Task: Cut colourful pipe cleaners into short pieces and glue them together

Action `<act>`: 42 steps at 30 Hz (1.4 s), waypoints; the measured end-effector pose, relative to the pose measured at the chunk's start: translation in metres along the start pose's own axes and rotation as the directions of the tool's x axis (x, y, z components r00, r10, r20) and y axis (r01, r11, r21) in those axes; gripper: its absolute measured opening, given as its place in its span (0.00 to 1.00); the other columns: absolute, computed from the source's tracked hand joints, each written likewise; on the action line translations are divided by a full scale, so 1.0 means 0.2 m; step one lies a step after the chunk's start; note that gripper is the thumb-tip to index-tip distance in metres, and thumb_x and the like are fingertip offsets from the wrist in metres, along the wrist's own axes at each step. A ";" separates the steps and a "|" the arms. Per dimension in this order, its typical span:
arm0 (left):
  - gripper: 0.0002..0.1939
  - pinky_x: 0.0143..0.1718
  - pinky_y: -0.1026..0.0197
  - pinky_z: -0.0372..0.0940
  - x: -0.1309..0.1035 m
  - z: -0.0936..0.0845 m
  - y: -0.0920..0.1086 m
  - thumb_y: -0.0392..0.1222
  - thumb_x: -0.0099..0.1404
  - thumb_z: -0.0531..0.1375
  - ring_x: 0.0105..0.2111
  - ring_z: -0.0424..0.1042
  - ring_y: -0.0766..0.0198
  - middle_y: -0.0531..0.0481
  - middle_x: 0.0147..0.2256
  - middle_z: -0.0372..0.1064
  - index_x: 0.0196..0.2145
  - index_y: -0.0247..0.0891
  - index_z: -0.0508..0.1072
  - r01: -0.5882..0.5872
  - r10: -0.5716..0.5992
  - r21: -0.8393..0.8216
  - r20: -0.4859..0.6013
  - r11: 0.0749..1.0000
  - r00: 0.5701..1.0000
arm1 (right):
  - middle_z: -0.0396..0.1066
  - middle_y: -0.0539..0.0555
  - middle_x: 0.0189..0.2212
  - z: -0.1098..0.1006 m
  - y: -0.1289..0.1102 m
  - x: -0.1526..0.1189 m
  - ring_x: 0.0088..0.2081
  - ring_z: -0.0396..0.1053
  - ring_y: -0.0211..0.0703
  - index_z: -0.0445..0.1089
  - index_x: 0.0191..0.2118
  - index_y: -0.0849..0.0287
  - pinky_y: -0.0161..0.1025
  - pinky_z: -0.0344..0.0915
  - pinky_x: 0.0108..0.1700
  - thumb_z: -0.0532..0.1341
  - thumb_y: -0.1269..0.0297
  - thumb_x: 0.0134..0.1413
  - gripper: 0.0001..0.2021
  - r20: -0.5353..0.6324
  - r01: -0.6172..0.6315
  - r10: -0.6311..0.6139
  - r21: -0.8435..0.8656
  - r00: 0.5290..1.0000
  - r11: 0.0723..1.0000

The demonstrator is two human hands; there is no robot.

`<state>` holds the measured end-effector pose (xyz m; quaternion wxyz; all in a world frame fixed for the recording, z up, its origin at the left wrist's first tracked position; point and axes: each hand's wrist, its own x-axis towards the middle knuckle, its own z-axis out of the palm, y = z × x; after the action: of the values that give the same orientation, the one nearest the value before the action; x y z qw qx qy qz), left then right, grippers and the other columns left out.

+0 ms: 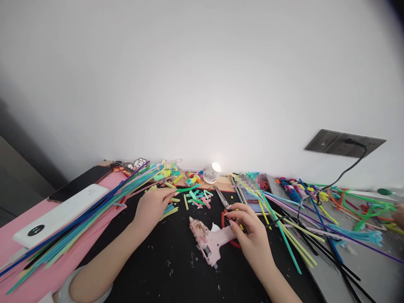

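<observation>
My left hand (154, 205) is closed, fingertips pinched at the end of a green pipe cleaner (184, 190) by the pile of cut pieces. My right hand (249, 225) is over the red-handled scissors (222, 198), whose blades point away towards the wall; its thumb and fingers are bent close together, and what they hold is too small to make out. A pink glue gun (211, 244) lies on the black mat (164, 269) between my hands, its nozzle pointing up and left. Short green and pink pieces (200, 198) lie beyond it.
Long pipe cleaners (104, 210) cross a white power bank (63, 214) on the left. A paper cup (212, 173) stands by the wall. A phone (251, 200), more pipe cleaners and a black cable (344, 170) are on the right, with another person's hand (399, 214) at the edge.
</observation>
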<state>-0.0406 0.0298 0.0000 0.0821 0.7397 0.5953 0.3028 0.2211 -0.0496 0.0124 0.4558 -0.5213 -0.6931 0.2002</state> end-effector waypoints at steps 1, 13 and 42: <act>0.14 0.34 0.60 0.63 0.01 -0.01 -0.02 0.43 0.62 0.52 0.38 0.72 0.54 0.50 0.38 0.75 0.37 0.44 0.77 0.016 -0.017 0.065 0.018 0.998 1.000 | 0.63 0.55 0.42 0.00 0.00 0.00 0.26 0.64 0.35 0.69 0.34 0.57 0.35 0.63 0.28 0.55 0.69 0.54 0.06 0.003 0.003 -0.003 0.000 1.000 1.000; 0.19 0.19 0.65 0.53 0.02 -0.02 -0.08 0.43 0.65 0.44 0.32 0.72 0.57 0.47 0.48 0.65 0.39 0.44 0.74 0.014 -0.060 0.341 0.124 0.940 0.990 | 0.64 0.56 0.40 -0.01 -0.02 0.00 0.28 0.65 0.36 0.69 0.31 0.58 0.34 0.62 0.27 0.55 0.69 0.54 0.06 0.013 0.004 -0.004 -0.023 1.000 1.000; 0.17 0.19 0.63 0.54 0.05 -0.05 -0.03 0.52 0.58 0.54 0.30 0.71 0.54 0.46 0.34 0.70 0.39 0.38 0.60 0.191 -0.187 0.210 -0.038 0.959 0.982 | 0.67 0.57 0.39 -0.02 -0.03 0.01 0.35 0.68 0.43 0.69 0.30 0.58 0.36 0.65 0.31 0.54 0.68 0.55 0.07 0.026 0.004 -0.003 -0.047 1.000 0.999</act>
<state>-0.0512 0.0378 0.0085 0.0260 0.6813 0.6929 0.2346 0.2206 -0.0517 0.0194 0.4348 -0.5280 -0.7043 0.1899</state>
